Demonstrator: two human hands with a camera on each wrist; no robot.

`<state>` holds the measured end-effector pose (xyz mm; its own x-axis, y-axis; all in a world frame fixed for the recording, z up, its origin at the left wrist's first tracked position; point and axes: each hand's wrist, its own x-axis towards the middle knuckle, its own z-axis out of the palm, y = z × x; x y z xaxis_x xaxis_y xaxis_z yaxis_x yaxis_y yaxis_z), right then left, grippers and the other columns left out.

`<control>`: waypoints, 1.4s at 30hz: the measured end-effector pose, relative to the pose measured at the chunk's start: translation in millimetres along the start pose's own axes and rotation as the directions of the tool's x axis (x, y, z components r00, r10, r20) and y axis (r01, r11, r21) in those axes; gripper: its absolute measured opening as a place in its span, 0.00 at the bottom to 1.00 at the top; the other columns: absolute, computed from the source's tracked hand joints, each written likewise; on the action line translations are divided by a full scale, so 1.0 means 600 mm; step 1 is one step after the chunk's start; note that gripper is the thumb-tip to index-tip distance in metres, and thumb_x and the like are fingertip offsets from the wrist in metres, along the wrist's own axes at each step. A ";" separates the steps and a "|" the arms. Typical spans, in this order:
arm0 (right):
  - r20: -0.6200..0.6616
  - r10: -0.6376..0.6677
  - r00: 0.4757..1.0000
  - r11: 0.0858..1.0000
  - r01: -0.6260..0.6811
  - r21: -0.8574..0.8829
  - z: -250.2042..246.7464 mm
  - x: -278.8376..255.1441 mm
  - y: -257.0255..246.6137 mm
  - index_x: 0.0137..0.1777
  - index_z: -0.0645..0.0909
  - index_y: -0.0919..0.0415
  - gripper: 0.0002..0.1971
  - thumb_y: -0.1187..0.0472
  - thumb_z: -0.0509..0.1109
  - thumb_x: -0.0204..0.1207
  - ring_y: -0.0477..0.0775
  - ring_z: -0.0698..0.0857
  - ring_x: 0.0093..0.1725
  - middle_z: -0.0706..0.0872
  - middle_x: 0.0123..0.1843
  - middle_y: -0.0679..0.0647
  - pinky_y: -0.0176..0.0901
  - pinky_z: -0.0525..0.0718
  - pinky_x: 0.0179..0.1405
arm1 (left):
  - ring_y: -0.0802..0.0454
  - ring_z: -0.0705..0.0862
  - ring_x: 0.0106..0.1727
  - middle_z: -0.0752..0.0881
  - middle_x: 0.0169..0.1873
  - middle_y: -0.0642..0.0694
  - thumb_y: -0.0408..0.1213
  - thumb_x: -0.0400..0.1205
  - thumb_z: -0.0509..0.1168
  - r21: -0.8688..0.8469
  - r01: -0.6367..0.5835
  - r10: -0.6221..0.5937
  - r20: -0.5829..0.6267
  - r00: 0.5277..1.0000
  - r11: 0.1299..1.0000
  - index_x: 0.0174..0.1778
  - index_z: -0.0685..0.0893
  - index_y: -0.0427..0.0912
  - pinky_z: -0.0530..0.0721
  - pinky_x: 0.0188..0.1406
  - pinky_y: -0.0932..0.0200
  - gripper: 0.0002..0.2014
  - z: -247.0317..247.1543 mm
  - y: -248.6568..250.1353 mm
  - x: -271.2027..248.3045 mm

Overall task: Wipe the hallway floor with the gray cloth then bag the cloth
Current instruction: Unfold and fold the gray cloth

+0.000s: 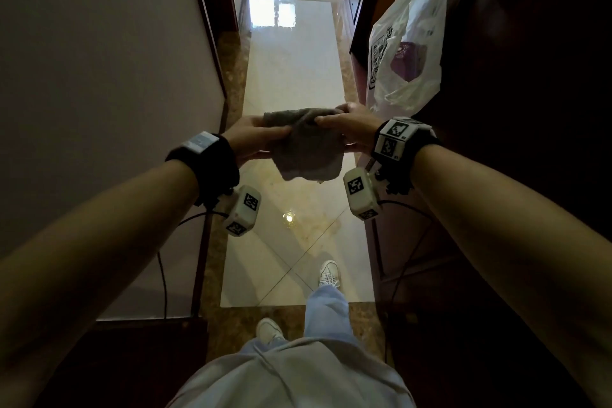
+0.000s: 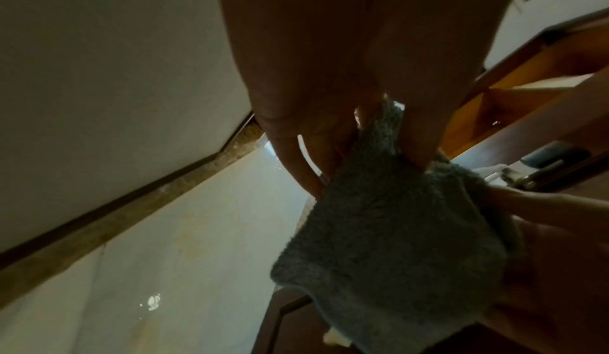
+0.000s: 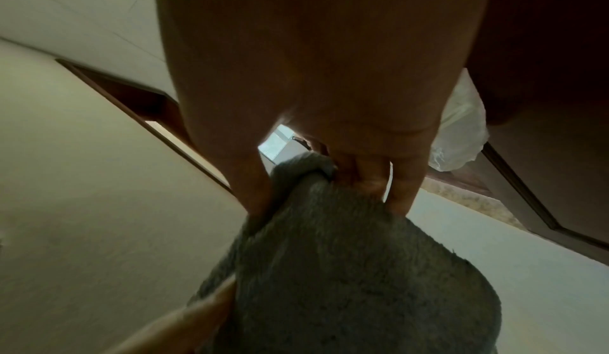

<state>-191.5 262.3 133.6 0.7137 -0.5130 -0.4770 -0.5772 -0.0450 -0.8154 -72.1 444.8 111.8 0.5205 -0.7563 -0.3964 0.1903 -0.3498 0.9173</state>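
My forearms fill the lower corners of the head view, and past them both hands hold the cloth (image 1: 306,146) up in the air over the floor (image 1: 294,76). The left hand (image 1: 250,139) has its thumb on top of the cloth and its fingers curled under the left edge; the right hand (image 1: 347,127) pinches the upper right corner the same way. Both are clamped on the cloth, neither is free.

The cloth sits well above the floor, not touching it, and the bag (image 1: 409,53) hangs just beyond the cloth to the right, on dark woodwork I can't make out clearly. Something purple already shows through the bag's plastic.

I judge the step in hand to be gathering or folding the cloth before bagging, though I can't tell from here whether the floor has been wiped. To do it well I'd keep the top edge taut between both hands, fold it to a compact bundle, then pass it to the right hand alone so the left is free to spread the bag's mouth.

The cloth's top edge, its long axis as held, runs left to right between my hands. The rest drapes down toward the floor, its lower corner pointing back toward my feet.
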 end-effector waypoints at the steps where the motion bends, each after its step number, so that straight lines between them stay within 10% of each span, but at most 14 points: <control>1: -0.016 0.006 1.000 1.000 -0.006 0.011 -0.003 0.001 0.004 0.64 0.76 0.61 0.20 0.58 0.77 0.76 0.57 0.87 0.57 0.86 0.60 0.58 0.50 0.89 0.51 | 0.44 0.86 0.62 0.87 0.61 0.40 0.38 0.80 0.72 0.017 0.011 -0.011 -0.020 1.000 1.000 0.71 0.80 0.38 0.86 0.62 0.50 0.23 -0.003 -0.006 -0.001; 9: -0.040 0.049 0.998 0.998 -0.050 -0.032 -0.004 0.005 0.034 0.61 0.83 0.59 0.16 0.71 0.73 0.74 0.55 0.87 0.46 0.86 0.49 0.62 0.47 0.90 0.49 | 0.47 0.87 0.56 0.88 0.55 0.41 0.44 0.77 0.75 0.275 0.103 -0.073 -0.116 0.991 0.956 0.65 0.84 0.38 0.87 0.58 0.50 0.23 -0.025 -0.050 0.011; 16: 0.015 0.115 0.993 0.990 -0.113 -0.082 0.027 0.008 0.049 0.58 0.85 0.61 0.10 0.66 0.72 0.78 0.59 0.88 0.54 0.86 0.55 0.62 0.48 0.91 0.45 | 0.46 0.86 0.63 0.86 0.62 0.43 0.37 0.84 0.68 -0.036 0.062 -0.063 -0.040 0.997 0.997 0.73 0.79 0.40 0.87 0.58 0.54 0.20 -0.014 -0.067 0.008; 21: 0.086 0.227 0.970 0.973 -0.221 -0.069 0.046 0.008 0.038 0.60 0.79 0.66 0.14 0.55 0.69 0.83 0.50 0.78 0.27 0.83 0.40 0.62 0.48 0.86 0.43 | 0.47 0.87 0.57 0.86 0.59 0.40 0.34 0.87 0.60 -0.198 0.017 -0.021 -0.017 1.000 0.980 0.72 0.78 0.39 0.87 0.49 0.56 0.17 -0.011 -0.046 0.011; 30: 0.118 0.176 0.977 0.960 -0.197 0.197 0.073 0.007 0.007 0.63 0.79 0.65 0.14 0.72 0.69 0.78 0.66 0.87 0.60 0.84 0.62 0.67 0.61 0.85 0.63 | 0.40 0.85 0.62 0.84 0.61 0.39 0.50 0.81 0.69 -0.305 0.010 -0.022 -0.034 0.999 0.952 0.69 0.77 0.42 0.86 0.56 0.48 0.24 -0.005 -0.038 0.027; 35: 0.061 0.176 0.982 0.940 -0.186 0.285 0.079 0.012 0.010 0.73 0.73 0.62 0.24 0.75 0.68 0.77 0.67 0.85 0.62 0.81 0.65 0.65 0.62 0.86 0.59 | 0.43 0.87 0.60 0.85 0.61 0.40 0.40 0.69 0.82 -0.227 -0.058 0.022 -0.158 0.987 0.972 0.68 0.80 0.40 0.89 0.54 0.49 0.32 -0.014 -0.056 0.032; 39: 0.017 0.174 0.985 0.908 -0.167 0.384 0.081 0.010 0.005 0.56 0.77 0.68 0.09 0.77 0.61 0.80 0.62 0.85 0.51 0.81 0.52 0.63 0.51 0.88 0.37 | 0.43 0.89 0.59 0.87 0.60 0.38 0.34 0.77 0.76 -0.261 -0.075 0.026 -0.186 0.982 0.962 0.69 0.80 0.38 0.89 0.54 0.50 0.25 -0.022 -0.057 0.032; 42: 0.044 0.192 0.980 0.899 -0.194 0.393 0.079 0.008 0.000 0.46 0.75 0.64 0.07 0.75 0.60 0.81 0.62 0.87 0.49 0.83 0.53 0.63 0.50 0.88 0.39 | 0.43 0.87 0.60 0.85 0.62 0.39 0.33 0.83 0.69 -0.295 -0.050 0.002 -0.161 0.987 0.954 0.72 0.77 0.39 0.89 0.51 0.52 0.21 -0.030 -0.056 0.032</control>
<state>-169.1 300.5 115.7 0.6061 -0.4738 -0.6389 -0.5015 0.3959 -0.7693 -53.5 451.9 74.1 0.6477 -0.6583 -0.3836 0.4011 -0.1335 0.9063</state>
